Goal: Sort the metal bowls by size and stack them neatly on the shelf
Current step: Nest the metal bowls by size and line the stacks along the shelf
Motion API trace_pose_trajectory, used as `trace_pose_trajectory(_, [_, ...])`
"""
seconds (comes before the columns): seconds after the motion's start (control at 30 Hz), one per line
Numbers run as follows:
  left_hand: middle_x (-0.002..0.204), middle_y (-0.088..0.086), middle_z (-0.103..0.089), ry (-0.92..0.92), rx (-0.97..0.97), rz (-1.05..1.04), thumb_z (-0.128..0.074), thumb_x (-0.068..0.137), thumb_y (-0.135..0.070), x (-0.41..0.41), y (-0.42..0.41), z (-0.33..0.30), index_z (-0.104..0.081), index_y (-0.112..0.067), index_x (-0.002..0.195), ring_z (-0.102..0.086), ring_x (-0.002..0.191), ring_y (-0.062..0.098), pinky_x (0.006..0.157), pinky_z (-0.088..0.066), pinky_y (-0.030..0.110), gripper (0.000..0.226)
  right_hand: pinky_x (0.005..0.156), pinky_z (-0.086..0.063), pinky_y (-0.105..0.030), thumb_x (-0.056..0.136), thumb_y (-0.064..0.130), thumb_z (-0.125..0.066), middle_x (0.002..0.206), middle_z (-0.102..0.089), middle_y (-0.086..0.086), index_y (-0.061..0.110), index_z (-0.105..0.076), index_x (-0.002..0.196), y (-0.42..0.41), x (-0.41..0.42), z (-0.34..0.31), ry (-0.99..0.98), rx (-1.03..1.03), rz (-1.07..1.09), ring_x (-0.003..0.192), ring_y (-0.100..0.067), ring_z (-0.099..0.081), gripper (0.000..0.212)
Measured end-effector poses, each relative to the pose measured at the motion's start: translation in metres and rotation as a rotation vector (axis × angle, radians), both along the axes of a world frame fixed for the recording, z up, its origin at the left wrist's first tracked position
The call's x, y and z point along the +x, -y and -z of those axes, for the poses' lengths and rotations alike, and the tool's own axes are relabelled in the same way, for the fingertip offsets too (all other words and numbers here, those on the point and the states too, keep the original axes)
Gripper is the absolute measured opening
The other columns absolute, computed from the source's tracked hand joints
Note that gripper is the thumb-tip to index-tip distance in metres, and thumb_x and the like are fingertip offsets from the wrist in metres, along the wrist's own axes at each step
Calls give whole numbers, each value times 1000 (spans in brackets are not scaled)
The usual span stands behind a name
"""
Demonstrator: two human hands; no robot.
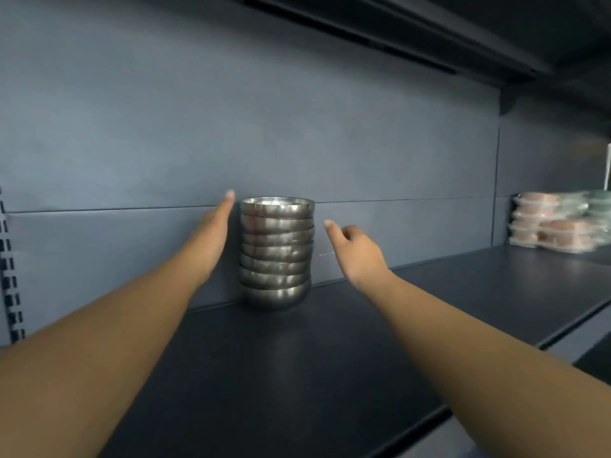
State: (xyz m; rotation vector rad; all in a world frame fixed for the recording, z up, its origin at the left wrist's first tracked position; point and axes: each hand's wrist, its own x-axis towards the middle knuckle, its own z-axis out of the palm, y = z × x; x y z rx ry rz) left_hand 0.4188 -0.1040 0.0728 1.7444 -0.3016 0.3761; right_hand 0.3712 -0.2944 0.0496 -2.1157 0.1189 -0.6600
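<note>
We note bowl stack (276, 252) upright on shelf (330, 358) | left hand (211, 236) fingers straight, beside it | right hand (358, 256) fingers relaxed, apart, holding nothing.

Both arms outstretched, left hand (211, 233) flat, right hand (355, 251) relaxed.

No text, label, brand, number or sign is showing legibly anywhere in the head view. The packs (558, 226) stacked at the far right of the shelf (330, 358) are too blurred for any print on them to be read.
</note>
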Motion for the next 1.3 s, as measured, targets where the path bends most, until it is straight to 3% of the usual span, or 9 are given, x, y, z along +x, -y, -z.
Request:
trace_pose_trajectory(0.07, [146,2,-39,-77,-206,35,-28,93,-54,12,12,1,-36,-16,141,-36,134,17,108,-22,32,61,84,-34,-31,90,57,-31,109,-52,-8,8,-48,105,-1,22,6,1,153,-65,102,-23,-48,53])
trace_pose_trajectory(0.13, [126,-8,-49,-80,-244,58,-26,95,-51,16,23,9,-45,-21,130,-44,117,9,94,-28,23,50,99,-35,-35,90,59,-30,133,-48,-11,5,-44,127,-1,44,12,-4,252,-108,122,-28,-45,67])
trace_pose_trajectory(0.23, [111,-3,-67,-55,-251,66,-31,91,-58,27,35,24,-61,-16,115,-65,94,5,72,-48,19,57,114,-23,-39,87,62,-31,149,-35,-3,17,-33,142,-9,70,20,67,363,-234,136,-23,-33,71])
trace_pose_trajectory(0.33, [105,2,-72,-54,-309,-38,-40,68,-80,34,46,44,-66,-19,111,-69,94,14,86,-53,32,80,114,-24,-37,83,66,-36,140,-38,15,30,-29,143,-20,87,31,131,469,-454,131,-11,-36,71])
trace_pose_trajectory(0.47, [107,4,-72,-29,-373,-140,-42,57,-83,41,61,65,-65,-22,110,-68,101,22,97,-48,47,84,98,-40,-32,90,55,-37,124,-55,10,33,-38,131,-24,98,41,196,650,-565,114,-12,-52,47])
trace_pose_trajectory(0.83, [101,2,-70,153,-397,-569,-37,63,-80,-13,44,46,-62,-20,99,-65,97,20,94,-49,44,74,100,-43,-38,89,58,-33,125,-58,5,33,-42,132,-71,81,26,220,660,-686,115,-16,-54,50])
trace_pose_trajectory(0.97, [101,1,-68,191,-352,-672,-36,81,-69,-57,1,23,-58,-25,92,-63,97,17,94,-48,41,51,82,-52,-35,87,58,-33,107,-66,5,28,-50,118,-119,45,4,254,692,-804,97,-15,-63,46])
trace_pose_trajectory(1.07, [108,0,-67,219,-305,-782,-36,63,-83,-93,-44,18,-59,-19,107,-62,101,22,98,-47,44,81,68,-46,-24,93,51,-33,95,-65,11,26,-53,111,-167,15,1,259,748,-879,86,-6,-62,37])
trace_pose_trajectory(1.3, [103,9,-65,290,-209,-912,-38,76,-73,-181,-179,24,-59,-15,99,-61,98,22,95,-47,38,66,80,-51,-37,84,61,-29,95,-65,4,24,-53,102,-313,-64,10,215,809,-951,90,-19,-63,47])
